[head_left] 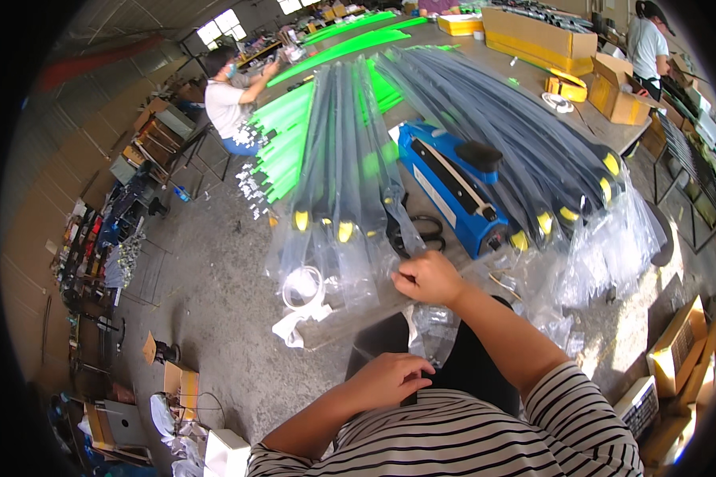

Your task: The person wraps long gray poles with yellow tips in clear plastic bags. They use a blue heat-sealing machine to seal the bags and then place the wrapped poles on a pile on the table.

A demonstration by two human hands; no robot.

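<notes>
The left hand [388,380] is curled shut at the lap; the right hand [426,278] pinches the open end of a clear plastic sleeve [350,159] holding a dark, yellow-tipped rod on the table [422,103]; behind sits a blue heat sealer [453,183], farther off green strips [286,127]

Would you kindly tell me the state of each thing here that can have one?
Left hand: closed, pinching the lower end of a clear bag near the lap.
Right hand: pinching the clear bag at the table edge.
Blue heat sealer: arm down, shut.
Bagged rods on the left: lying flat, bag ends open.
Bagged rods on the right: lying flat, piled.
Cardboard box: flaps open.
</notes>
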